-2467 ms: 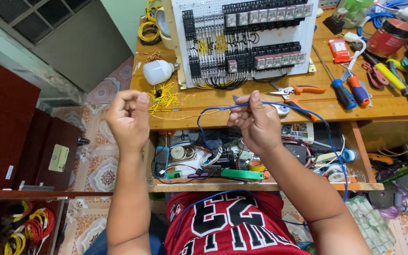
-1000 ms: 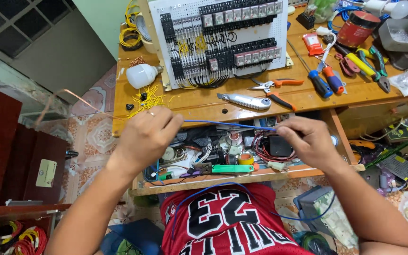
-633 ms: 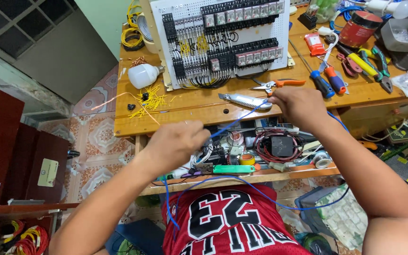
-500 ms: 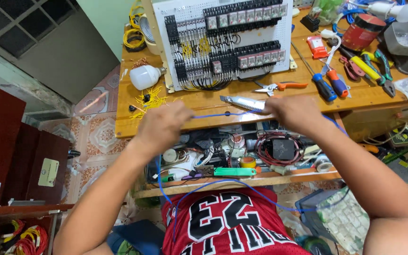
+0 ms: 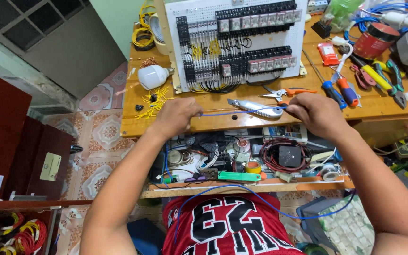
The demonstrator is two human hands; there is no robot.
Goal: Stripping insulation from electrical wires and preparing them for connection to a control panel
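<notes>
Since half a second ago both hands have shifted a little apart along the bench edge, and the blue wire between them now runs straighter.

Head view: left hand (image 5: 178, 114) is closed in a fist, pinching one end of the thin blue insulated wire (image 5: 232, 113). Right hand (image 5: 315, 113) is closed on the other end. The wire is stretched taut between them, just above the front edge of the wooden bench (image 5: 213, 123). Slack from the right end loops down past the lap and red jersey (image 5: 227, 226).

Grey metal utility knife (image 5: 256, 109) lies on the bench right behind the wire, near the right hand. Orange-handled wire strippers (image 5: 286, 93) sit just beyond it. White perforated panel with black relays and yellow jumpers (image 5: 234, 42) stands at the back. White light bulb (image 5: 152, 75) and cut yellow wire scraps (image 5: 154, 100) lie left of the panel. Two screwdrivers with blue and orange handles (image 5: 338, 92) are to the right. Open drawer under the bench holds a green flat tool (image 5: 239, 176) and a coiled red cable (image 5: 284, 156).
</notes>
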